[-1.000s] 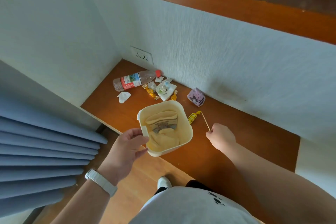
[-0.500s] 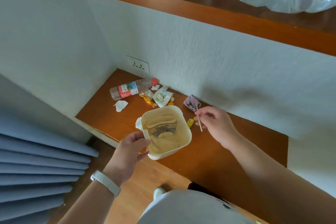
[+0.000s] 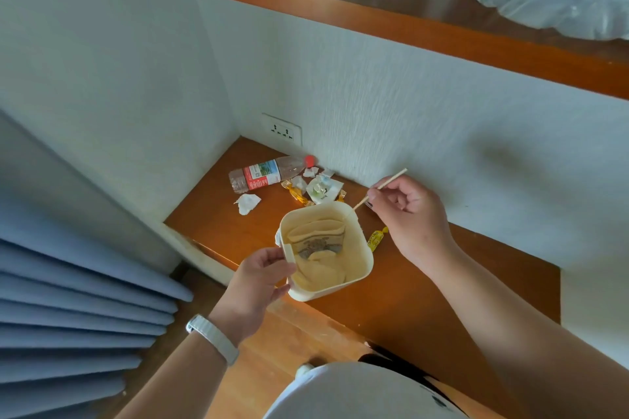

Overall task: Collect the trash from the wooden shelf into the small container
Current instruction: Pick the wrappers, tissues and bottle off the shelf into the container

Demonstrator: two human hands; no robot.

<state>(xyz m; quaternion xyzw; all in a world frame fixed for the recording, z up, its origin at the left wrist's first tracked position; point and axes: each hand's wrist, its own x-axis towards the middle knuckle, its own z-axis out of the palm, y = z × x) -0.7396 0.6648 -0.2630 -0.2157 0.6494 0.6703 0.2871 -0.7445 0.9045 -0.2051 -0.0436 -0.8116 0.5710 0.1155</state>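
Mid-collection: R hand (image 3: 412,214) pinching thin wooden stick (image 3: 388,184) btwn thumb + fingertips, lower tip just at far-right rim of small container (image 3: 320,292). L hand (image 3: 258,286) gripping container's near-left wall at wooden shelf (image 3: 425,299) front edge. Next, prob.: angle stick down inside, release. Left to collect: plastic bottle (image 3: 265,173), crumpled tissue (image 3: 247,203) + wrappers nr back-left corner; yellow candy wrapper (image 3: 376,239) just beside container

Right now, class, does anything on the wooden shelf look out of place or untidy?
Yes. A plastic bottle lies on its side in the corner beside scattered sweet wrappers and crumpled tissue. One yellow wrapper lies apart, beside the small container. The right hand pinches a thin stick near its rim.
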